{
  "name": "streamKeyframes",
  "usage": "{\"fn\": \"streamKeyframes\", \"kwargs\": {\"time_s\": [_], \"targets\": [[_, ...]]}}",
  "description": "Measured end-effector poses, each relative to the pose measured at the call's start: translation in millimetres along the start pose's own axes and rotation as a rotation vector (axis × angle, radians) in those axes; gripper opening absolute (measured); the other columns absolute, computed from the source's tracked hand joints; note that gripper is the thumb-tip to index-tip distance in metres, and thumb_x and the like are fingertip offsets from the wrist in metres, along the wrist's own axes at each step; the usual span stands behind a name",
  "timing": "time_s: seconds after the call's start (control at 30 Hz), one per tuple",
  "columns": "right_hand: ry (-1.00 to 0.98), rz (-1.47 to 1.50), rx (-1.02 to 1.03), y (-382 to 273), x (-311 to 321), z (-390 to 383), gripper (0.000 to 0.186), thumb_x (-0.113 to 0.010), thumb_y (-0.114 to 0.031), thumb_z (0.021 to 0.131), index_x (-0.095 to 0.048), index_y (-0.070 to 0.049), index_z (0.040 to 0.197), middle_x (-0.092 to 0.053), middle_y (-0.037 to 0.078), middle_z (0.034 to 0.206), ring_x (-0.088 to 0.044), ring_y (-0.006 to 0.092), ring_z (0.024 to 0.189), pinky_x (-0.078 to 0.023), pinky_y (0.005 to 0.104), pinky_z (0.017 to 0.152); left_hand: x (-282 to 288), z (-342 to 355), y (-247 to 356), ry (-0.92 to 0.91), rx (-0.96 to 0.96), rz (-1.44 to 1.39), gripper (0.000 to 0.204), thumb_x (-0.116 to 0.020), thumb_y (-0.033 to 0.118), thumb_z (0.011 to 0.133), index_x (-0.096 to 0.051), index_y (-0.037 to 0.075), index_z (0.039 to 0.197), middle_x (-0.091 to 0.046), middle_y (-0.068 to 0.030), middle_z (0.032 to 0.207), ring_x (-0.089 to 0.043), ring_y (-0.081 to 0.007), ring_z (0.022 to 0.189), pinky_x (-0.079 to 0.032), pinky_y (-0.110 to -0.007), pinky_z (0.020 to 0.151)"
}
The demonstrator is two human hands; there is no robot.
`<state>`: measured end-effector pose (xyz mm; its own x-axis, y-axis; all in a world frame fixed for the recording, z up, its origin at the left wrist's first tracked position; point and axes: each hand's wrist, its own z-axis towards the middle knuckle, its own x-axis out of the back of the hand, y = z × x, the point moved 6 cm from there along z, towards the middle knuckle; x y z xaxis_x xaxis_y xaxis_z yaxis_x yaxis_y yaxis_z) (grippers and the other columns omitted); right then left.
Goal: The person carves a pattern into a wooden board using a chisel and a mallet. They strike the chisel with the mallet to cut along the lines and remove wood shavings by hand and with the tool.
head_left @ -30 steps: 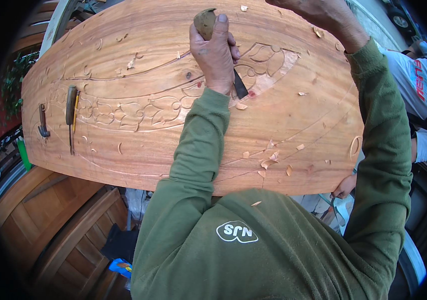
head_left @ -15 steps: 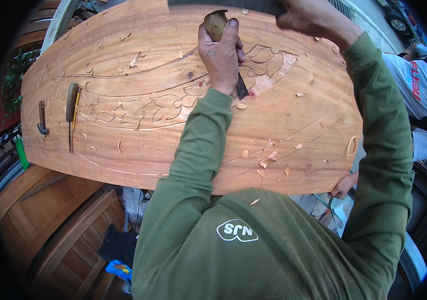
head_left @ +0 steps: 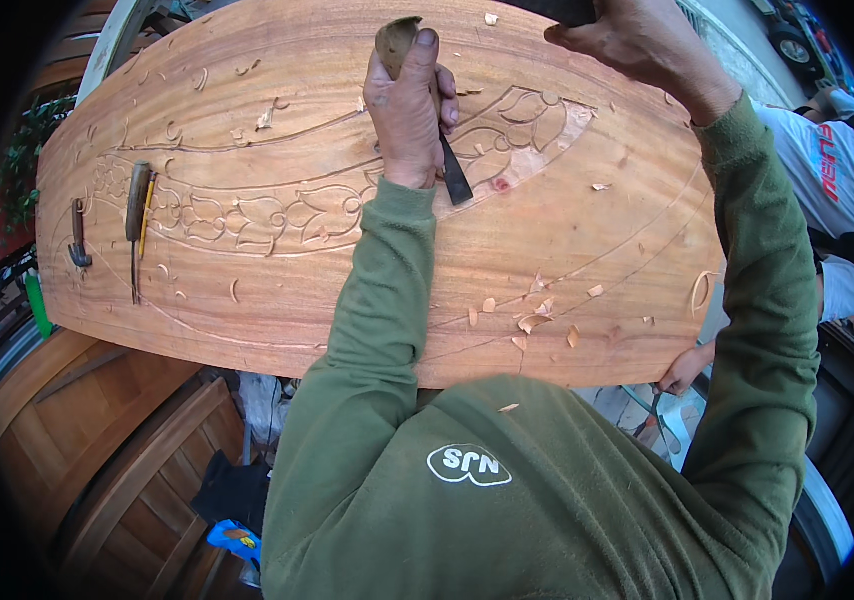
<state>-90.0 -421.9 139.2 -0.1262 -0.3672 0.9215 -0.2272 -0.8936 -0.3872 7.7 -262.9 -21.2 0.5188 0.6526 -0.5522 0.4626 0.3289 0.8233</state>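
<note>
Head view is showing the left hand (head_left: 407,110) gripping a wood chisel (head_left: 432,120) on the carved wooden panel (head_left: 567,250), its long axis slanting, wooden handle pointing away from the person, dark blade pointing down-right into the carved leaf band. The right hand (head_left: 637,40) is closing around a dark tool, mostly cropped, above the panel's far edge. Bare, chip-strewn wood is lying toward the panel's near edge.

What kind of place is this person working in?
Most likely a woodcarving workshop. The left hand grips a chisel on a large wooden panel carved with a floral band, wood chips are scattered over it, and spare carving tools lie at its left end.
</note>
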Motion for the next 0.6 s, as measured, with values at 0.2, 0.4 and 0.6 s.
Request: {"fn": "streamKeyframes", "kwargs": {"time_s": [0.2,0.4,0.6], "targets": [[0.325,0.017,0.101,-11,16,1,0.086,-0.082,-0.008,0.08,-0.052,-0.019,0.16,-0.073,0.022,0.132,-0.072,0.0358,0.119,-0.058,0.042,0.102,-12,-8,0,0.012,-0.131,0.062,0.027,-0.078,0.033,0.102,-0.062,0.012,0.11,-0.061,-0.002,0.066,-0.053,-0.009,0.042,-0.036,-0.023,0.034],[0.354,0.219,0.01,-13,12,0,0.083,-0.075,-0.001,0.081,-0.05,-0.01,0.16,-0.072,0.023,0.131,-0.07,0.0362,0.121,-0.056,0.0415,0.105,-14,-10,6,-0.001,-0.211,0.044,0.028,-0.081,0.031,0.1,-0.063,0.012,0.112,-0.062,-0.0023,0.065,-0.053,-0.0087,0.042,-0.037,-0.023,0.034],[-0.082,-0.093,-0.03,-13,14,2,0.09,-0.07,-0.004,0.079,-0.047,-0.023,0.163,-0.074,0.024,0.121,-0.074,0.0352,0.107,-0.06,0.0439,0.094,-16,-11,-2,-0.031,-0.165,0.051,0.027,-0.081,0.028,0.1,-0.064,0.011,0.11,-0.062,-0.0018,0.066,-0.052,-0.008,0.042,-0.036,-0.022,0.035]]}}
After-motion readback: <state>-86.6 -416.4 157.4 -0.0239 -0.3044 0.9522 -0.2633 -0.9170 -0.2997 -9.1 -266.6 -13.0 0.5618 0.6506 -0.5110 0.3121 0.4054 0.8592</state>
